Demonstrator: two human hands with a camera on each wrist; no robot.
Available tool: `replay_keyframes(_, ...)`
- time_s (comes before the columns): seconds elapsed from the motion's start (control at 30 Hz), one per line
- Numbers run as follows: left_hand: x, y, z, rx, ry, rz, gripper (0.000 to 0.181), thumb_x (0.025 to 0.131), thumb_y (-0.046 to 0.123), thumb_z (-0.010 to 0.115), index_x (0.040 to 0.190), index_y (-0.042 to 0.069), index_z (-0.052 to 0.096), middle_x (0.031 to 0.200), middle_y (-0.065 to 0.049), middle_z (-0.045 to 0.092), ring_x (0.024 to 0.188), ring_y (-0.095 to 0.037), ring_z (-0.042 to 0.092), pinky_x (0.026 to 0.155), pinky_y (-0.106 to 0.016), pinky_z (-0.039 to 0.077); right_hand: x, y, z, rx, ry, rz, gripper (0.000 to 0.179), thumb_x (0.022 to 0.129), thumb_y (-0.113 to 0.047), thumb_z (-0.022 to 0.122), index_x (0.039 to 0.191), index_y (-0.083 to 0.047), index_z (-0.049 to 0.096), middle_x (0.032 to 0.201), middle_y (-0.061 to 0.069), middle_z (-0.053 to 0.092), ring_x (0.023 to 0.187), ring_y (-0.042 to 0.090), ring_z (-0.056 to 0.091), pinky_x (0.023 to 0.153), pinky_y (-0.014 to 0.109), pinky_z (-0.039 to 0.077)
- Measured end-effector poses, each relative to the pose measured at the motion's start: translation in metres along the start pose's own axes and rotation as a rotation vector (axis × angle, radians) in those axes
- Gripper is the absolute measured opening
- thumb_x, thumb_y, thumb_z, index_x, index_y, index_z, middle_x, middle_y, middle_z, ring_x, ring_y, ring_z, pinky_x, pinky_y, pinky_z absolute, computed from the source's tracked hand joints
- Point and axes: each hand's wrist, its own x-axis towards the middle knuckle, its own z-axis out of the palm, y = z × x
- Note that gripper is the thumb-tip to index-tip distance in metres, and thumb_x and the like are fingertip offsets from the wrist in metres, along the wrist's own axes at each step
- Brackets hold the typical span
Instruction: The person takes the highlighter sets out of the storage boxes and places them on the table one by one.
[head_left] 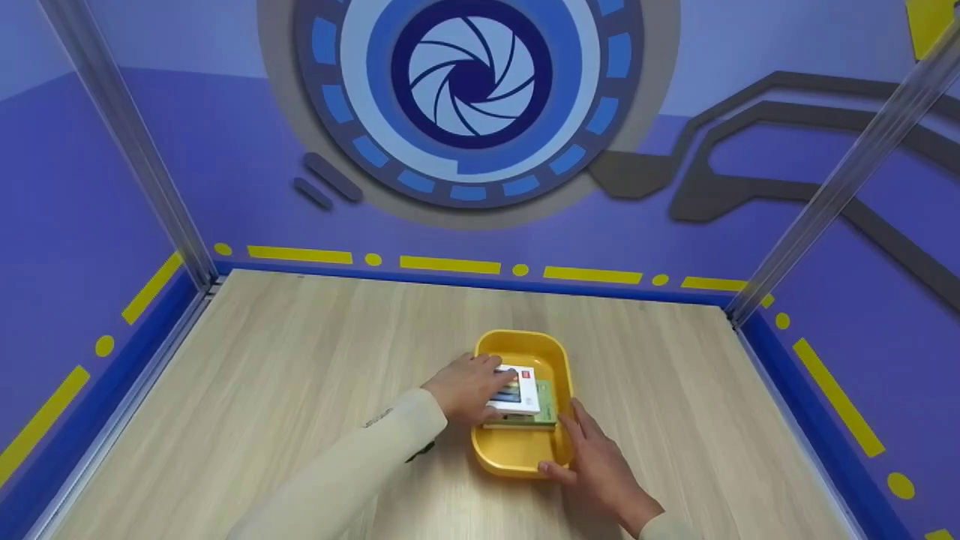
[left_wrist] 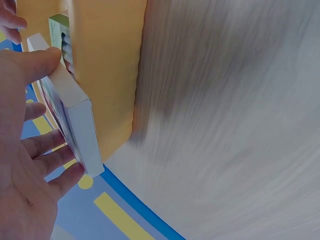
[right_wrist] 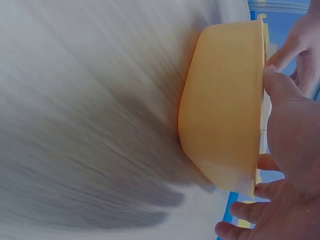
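A yellow plastic tray (head_left: 521,471) sits on the wooden table, its rim facing up. My left hand (head_left: 466,390) reaches over its left side and holds a flat white box (left_wrist: 80,122) between thumb and fingers. The box has a dark picture and a small red mark on its face. Partly beneath it lies a green box (head_left: 545,405) inside the tray; its side window shows pale rounded sticks, perhaps chalk (left_wrist: 67,50). My right hand (head_left: 604,461) grips the tray's right rim near the front corner, with the thumb on the rim in the right wrist view.
The light wood table (head_left: 315,360) extends around the tray on every side. Blue-purple printed walls (head_left: 225,165) with yellow dashes enclose the back and both sides. Metal posts (head_left: 840,180) stand at the two back corners.
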Motion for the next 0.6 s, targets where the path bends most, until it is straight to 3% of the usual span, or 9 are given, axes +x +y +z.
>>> replay_keyframes(0.6, -0.0055, -0.0067, 0.001, 0.003, 0.022, -0.003, 0.063, 0.09, 0.05, 0.062, 0.146, 0.034, 0.038, 0.145, -0.002, 0.044, 0.128, -0.021, 0.044, 0.117, -0.039, 0.034, 0.0014, -0.0009, 0.002, 0.021, -0.018, 0.043, 0.094, 0.076, -0.057, 0.073, 0.15, -0.014, 0.034, 0.163, 0.012, 0.011, 0.142, 0.04, 0.031, 0.113, 0.059, 0.031)
